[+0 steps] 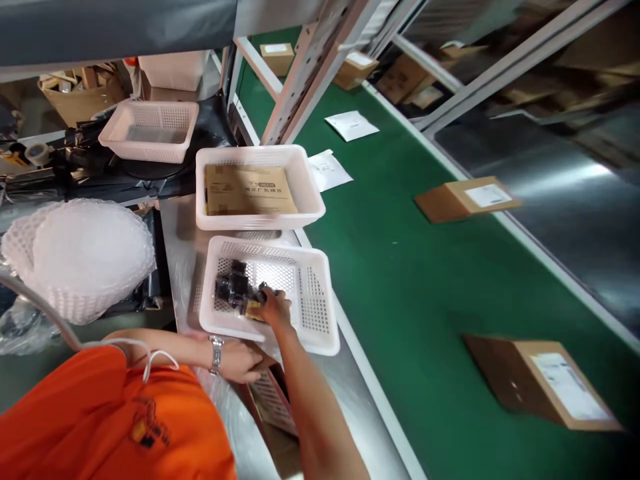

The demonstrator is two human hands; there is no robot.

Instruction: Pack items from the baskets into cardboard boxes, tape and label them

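My right hand [274, 308] reaches into a white perforated plastic basket [320, 303]. Its fingers are curled around part of a cluster of small black items in clear plastic wrap [234, 285]; a yellowish piece [255, 310] shows beside them. Exactly what lies between the fingers is partly hidden. Just below the basket, my left hand [243, 361], with a metal watch on its wrist, has its fingers closed at the upper edge of an open cardboard box [273, 403]. My right forearm covers part of that box.
A second white basket [310, 200] holds a flat printed carton [250, 190]; another basket [150, 150] stands behind. Bubble-wrap or foam mesh [95, 250] lies left. On the right, a green conveyor belt [390, 287] carries cartons [465, 197] and white mailers [351, 125]. A metal post [310, 73] rises ahead.
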